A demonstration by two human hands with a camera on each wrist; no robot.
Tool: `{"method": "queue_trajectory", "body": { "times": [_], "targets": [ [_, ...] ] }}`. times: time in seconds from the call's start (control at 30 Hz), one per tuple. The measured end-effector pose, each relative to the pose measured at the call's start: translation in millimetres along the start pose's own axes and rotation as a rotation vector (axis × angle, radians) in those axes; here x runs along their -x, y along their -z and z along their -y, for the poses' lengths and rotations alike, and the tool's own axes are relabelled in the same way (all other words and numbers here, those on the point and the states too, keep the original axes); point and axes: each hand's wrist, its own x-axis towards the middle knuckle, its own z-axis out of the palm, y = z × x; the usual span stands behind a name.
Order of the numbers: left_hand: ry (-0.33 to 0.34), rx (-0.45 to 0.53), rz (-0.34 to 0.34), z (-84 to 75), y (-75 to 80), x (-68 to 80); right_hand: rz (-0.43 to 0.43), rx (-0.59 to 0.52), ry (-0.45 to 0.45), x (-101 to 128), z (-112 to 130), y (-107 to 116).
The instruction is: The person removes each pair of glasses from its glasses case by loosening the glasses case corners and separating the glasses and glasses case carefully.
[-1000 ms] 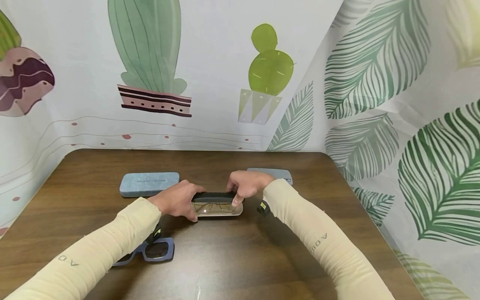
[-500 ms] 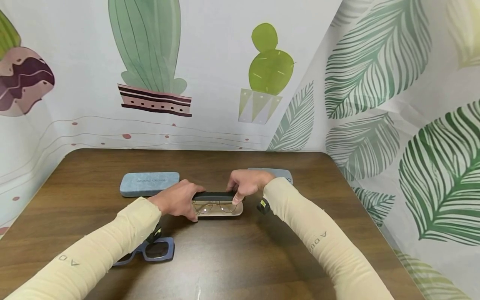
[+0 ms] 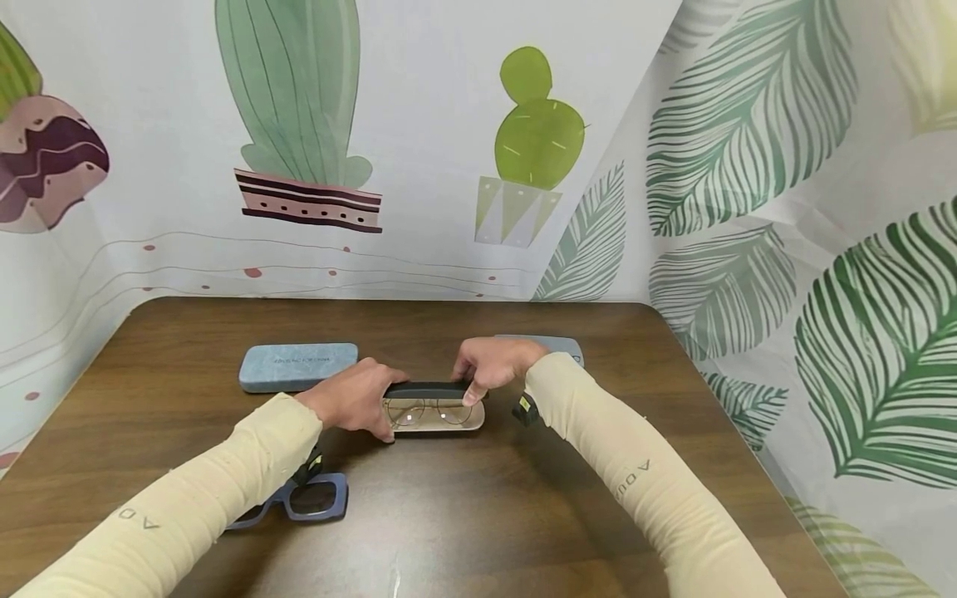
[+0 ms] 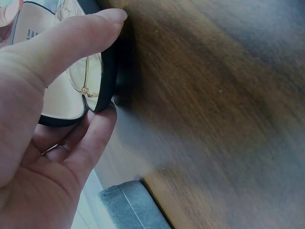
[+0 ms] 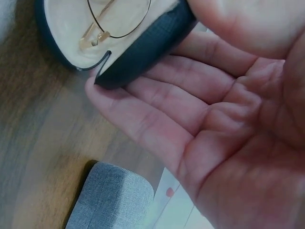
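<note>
- Both hands are working one open case [image 3: 434, 413] at the table's [image 3: 523, 515] middle: the left hand [image 3: 357, 400] is gripping its left end, thumb and fingers curled round the rim.
- Right hand [image 3: 489, 367] is pinching the dark lid [image 3: 428, 390] at its right end, fingers curled behind it.
- Wire glasses [image 3: 428, 410] are lying inside on the cream lining (thin and probably easily bent).
- Case is looking stiff, light and hard-shelled, so the ends are seeming the safest hold; lid likely snapping on its hinge.
</note>
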Motion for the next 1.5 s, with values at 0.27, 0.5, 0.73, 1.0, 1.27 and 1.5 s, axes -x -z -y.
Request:
{"method": "queue_trajectory", "body": {
  "times": [0.27,0.5,0.73,1.0,1.27,1.5],
  "targets": [
    [0.015,-0.009,0.004,-0.3,0.8,-0.8,0.0,0.02,-0.024,0.2,-0.4,2.6],
    [0.027,-0.006,0.008,-0.1,0.8,-1.1,-0.005,0.029,-0.048,-0.9,-2.0,4.2],
    [0.043,-0.01,0.023,0.4,-0.5,-2.8,-0.006,0.043,-0.044,-1.0,-0.7,5.4],
    [0.066,-0.022,0.04,-0.2,0.1,-2.3,-0.004,0.045,-0.036,-1.1,-1.0,6.2],
    [0.075,-0.018,0.047,-1.2,-0.8,-2.6,-0.005,0.034,-0.034,0.3,-2.8,8.3],
    [0.072,-0.021,0.041,-1.7,-0.4,-1.3,0.015,-0.041,-0.024,-2.8,-8.3,7.8]
  ]
}}
